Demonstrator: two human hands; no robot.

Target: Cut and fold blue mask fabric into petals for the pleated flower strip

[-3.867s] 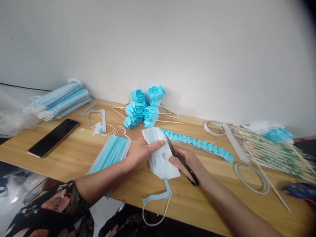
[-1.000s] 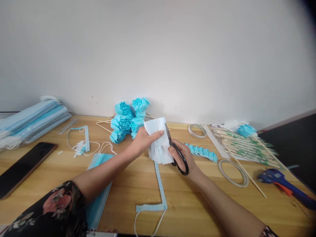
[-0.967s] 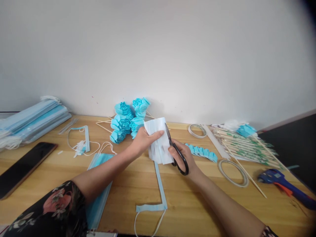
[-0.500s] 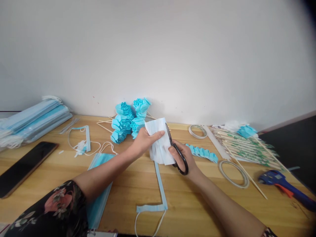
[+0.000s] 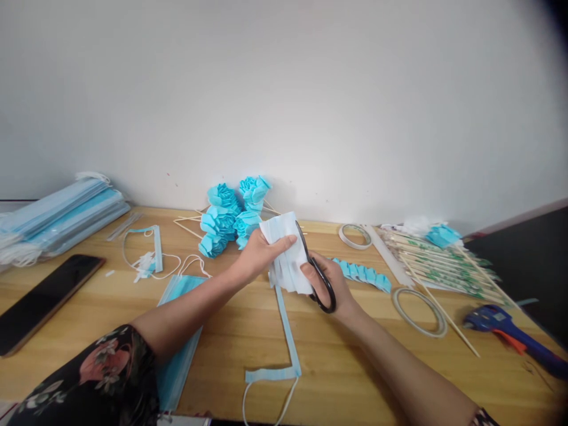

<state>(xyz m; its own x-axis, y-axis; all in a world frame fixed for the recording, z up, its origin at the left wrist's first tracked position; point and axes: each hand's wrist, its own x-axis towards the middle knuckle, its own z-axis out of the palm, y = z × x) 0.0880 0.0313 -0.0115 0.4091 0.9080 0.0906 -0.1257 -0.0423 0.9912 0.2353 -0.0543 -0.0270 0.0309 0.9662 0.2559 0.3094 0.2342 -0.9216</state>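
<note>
My left hand pinches a pleated piece of white face-mask fabric, thumb on top, holding it above the table. Black-handled scissors are in my right hand, their blade running along the right edge of the fabric. Whether the blades are fully closed I cannot make out. Below the fabric a cut blue mask strip with a white ear loop lies on the table. Partly under my left forearm is a whole blue face mask. A pleated blue strip rests just behind my right hand.
Blue fabric flowers on sticks stand by the wall. Stacked masks and a phone are at left. At right lie tape rolls, wrapped wooden sticks and a blue glue gun. Mask scraps sit left of centre.
My right hand and the scissors have shifted very slightly left, and the fabric's lower edge has moved a little with them. Everything else stays in place.
</note>
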